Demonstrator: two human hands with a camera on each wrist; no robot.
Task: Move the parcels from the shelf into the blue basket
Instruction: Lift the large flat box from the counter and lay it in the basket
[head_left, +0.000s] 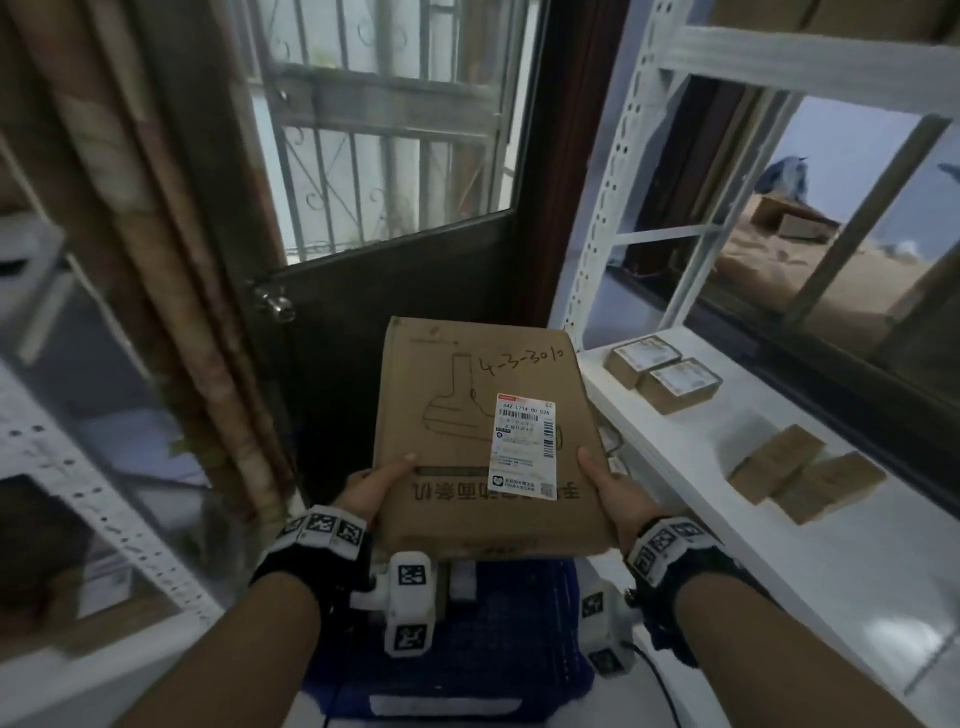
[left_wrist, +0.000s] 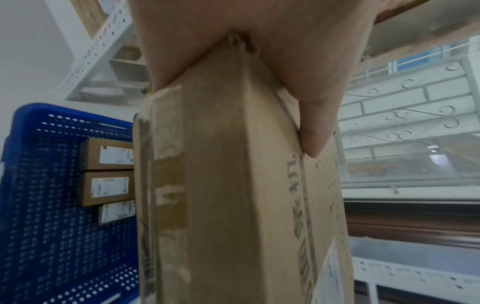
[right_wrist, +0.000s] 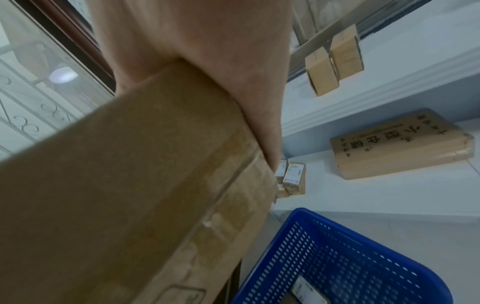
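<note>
Both hands, left hand (head_left: 375, 487) and right hand (head_left: 616, 494), gripping flat brown cardboard parcel (head_left: 485, 441) by near corners, thumbs on top, above blue perforated plastic basket (left_wrist: 52, 216), beside white metal shelf (head_left: 779, 519).

Between the hands, the flat brown cardboard parcel (head_left: 483, 441) carries a white barcode label (head_left: 523, 449), black handwriting and dark printed characters. Below the hands, the blue perforated plastic basket (left_wrist: 52, 205) holds brown white-labelled small boxes (left_wrist: 109, 170). Right of the hands, the white metal shelf (head_left: 810, 545).
</note>
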